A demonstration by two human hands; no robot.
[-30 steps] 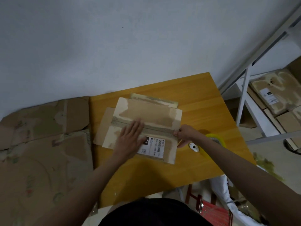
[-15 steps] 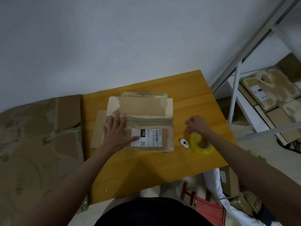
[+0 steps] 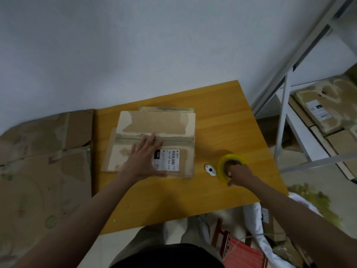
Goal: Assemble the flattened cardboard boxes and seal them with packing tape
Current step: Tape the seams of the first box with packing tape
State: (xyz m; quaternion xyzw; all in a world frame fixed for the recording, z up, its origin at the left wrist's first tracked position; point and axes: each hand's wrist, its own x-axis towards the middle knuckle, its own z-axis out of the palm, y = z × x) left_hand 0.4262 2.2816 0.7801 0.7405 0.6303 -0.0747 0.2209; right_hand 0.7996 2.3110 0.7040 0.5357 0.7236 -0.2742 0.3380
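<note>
A cardboard box lies on the orange table, its two top flaps folded shut and meeting at a seam. A white shipping label is on the near flap. My left hand presses flat on the near flap, fingers straight and reaching the seam. To the right of the box stands a yellow roll of packing tape, tilted up on edge. My right hand grips the roll at its near side, fingers inside the core.
A small white cutter lies between box and tape. Flattened cardboard sheets lie left of the table. A white metal shelf with stacked boxes stands at the right. A red stool is below the table edge.
My right hand left the box's right end, moved to the tape roll and took hold of it, tipping it up. My left hand stayed pressed on the box.
</note>
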